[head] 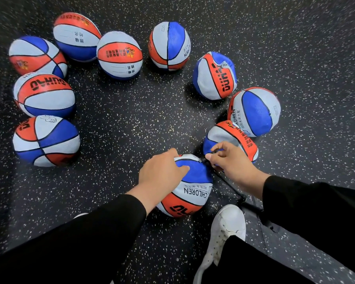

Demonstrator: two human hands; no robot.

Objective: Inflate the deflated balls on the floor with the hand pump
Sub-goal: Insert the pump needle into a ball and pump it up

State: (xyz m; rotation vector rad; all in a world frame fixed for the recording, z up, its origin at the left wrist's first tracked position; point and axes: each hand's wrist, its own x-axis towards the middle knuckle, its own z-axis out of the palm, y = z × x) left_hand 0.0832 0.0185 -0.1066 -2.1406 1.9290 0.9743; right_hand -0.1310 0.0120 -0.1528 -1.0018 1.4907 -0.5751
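Note:
A red, white and blue ball (190, 191) lies on the floor just in front of me. My left hand (162, 174) rests on top of it, fingers curved over its far side. My right hand (232, 160) pinches the black nozzle end of the pump hose (204, 159) at the ball's upper right. The black hose (232, 189) runs back from there to the dark pump body (254, 210) lying by my shoe. Wrinkled, soft-looking balls lie to the right, the nearest one (230, 136) directly behind my right hand.
Several rounder balls form an arc on the left and back, such as one at far left (46, 141) and one at the back (119, 55). Bare speckled black floor (135, 119) lies inside the ring. My white shoe (223, 236) stands at the lower right.

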